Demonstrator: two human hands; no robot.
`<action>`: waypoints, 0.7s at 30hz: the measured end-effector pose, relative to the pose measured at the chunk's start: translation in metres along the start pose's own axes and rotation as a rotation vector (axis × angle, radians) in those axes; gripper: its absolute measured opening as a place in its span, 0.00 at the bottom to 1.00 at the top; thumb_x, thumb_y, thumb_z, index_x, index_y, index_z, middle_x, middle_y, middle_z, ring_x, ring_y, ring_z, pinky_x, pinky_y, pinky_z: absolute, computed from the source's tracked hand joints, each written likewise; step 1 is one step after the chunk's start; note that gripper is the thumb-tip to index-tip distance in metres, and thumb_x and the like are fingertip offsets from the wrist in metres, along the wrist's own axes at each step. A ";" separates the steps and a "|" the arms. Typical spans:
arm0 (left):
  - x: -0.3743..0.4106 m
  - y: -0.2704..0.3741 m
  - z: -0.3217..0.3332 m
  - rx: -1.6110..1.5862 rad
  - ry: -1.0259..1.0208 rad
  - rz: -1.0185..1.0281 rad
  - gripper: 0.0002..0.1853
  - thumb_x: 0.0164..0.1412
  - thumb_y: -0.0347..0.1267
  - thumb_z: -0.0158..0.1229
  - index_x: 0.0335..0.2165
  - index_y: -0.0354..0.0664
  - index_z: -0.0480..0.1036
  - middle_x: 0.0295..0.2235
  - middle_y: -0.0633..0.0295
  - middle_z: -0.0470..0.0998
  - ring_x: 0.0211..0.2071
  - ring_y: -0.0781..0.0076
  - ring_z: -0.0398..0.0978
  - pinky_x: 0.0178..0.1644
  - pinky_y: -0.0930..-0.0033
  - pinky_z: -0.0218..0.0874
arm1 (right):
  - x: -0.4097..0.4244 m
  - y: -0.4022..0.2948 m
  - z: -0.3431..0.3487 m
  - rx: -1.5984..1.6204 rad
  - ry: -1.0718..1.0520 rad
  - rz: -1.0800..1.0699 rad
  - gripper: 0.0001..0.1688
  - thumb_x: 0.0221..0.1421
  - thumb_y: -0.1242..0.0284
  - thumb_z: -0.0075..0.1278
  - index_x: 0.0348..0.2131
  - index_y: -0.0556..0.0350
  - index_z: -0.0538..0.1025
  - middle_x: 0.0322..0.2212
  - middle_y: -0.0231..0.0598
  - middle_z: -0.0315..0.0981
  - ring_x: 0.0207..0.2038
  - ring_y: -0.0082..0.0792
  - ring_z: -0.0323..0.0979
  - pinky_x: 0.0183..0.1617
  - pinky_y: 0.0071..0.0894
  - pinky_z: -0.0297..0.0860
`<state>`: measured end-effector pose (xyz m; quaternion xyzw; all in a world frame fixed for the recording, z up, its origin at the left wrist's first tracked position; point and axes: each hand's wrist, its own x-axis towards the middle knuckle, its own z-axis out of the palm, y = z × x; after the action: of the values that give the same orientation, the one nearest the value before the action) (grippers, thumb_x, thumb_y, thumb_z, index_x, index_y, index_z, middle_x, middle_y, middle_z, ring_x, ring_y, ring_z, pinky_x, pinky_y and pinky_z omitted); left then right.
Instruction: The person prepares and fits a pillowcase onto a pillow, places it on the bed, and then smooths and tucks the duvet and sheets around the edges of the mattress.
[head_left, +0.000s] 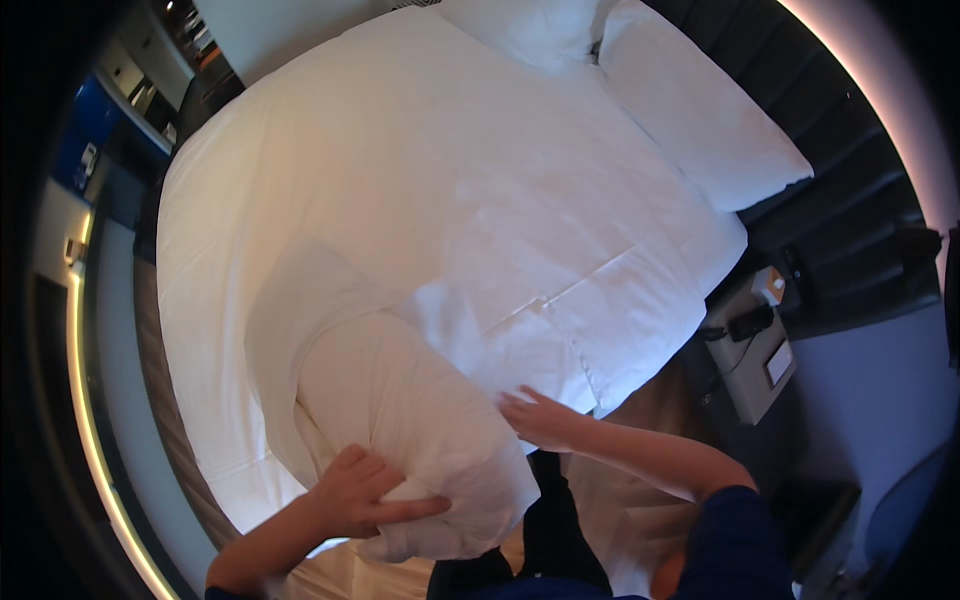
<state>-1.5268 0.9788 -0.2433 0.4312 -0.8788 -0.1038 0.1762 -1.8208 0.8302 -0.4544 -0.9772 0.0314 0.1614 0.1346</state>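
Note:
A white pillow (427, 420) lies at the near side of the bed, its close end hanging over the edge by my legs. A looser white pillowcase or cover (277, 352) wraps its far end. My left hand (360, 491) grips the pillow's near left part, some fingers curled into the creased cloth and one finger stretched along it. At the pillow's right side is my right hand (536, 420), slightly blurred, with its fingers apart; whether it touches the cloth is hard to tell. Beneath the pillow spreads a smooth white duvet (390, 172).
More white pillows (690, 112) (525, 26) rest against the dark padded headboard (840, 157). To the right a bedside shelf (750, 375) holds a dark telephone (750, 322), a tissue box (769, 285) and a pad (778, 364). A lit strip (82, 390) runs along the left.

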 end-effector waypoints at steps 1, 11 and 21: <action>0.000 0.005 0.002 -0.002 -0.013 0.011 0.30 0.44 0.35 0.57 0.49 0.72 0.77 0.22 0.73 0.57 0.22 0.75 0.59 0.29 0.69 0.44 | 0.038 -0.003 0.001 0.020 0.168 -0.089 0.29 0.66 0.65 0.41 0.63 0.53 0.63 0.66 0.42 0.51 0.68 0.39 0.49 0.70 0.52 0.47; -0.028 0.018 -0.007 0.063 -0.090 -0.047 0.31 0.41 0.34 0.58 0.48 0.76 0.77 0.23 0.75 0.58 0.23 0.78 0.59 0.31 0.72 0.45 | 0.216 0.017 0.009 0.027 0.140 0.017 0.20 0.61 0.55 0.46 0.42 0.51 0.74 0.45 0.39 0.67 0.56 0.36 0.62 0.66 0.52 0.50; -0.005 -0.006 0.000 -0.092 0.006 -0.143 0.29 0.40 0.37 0.61 0.47 0.68 0.79 0.20 0.72 0.55 0.23 0.73 0.58 0.32 0.67 0.44 | -0.070 0.012 0.018 -0.001 -0.459 0.127 0.23 0.57 0.52 0.53 0.32 0.52 0.82 0.31 0.38 0.78 0.45 0.37 0.73 0.64 0.50 0.53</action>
<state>-1.5199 0.9790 -0.2462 0.4848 -0.8393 -0.1551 0.1908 -1.8941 0.8247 -0.4516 -0.9109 0.0613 0.3877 0.1272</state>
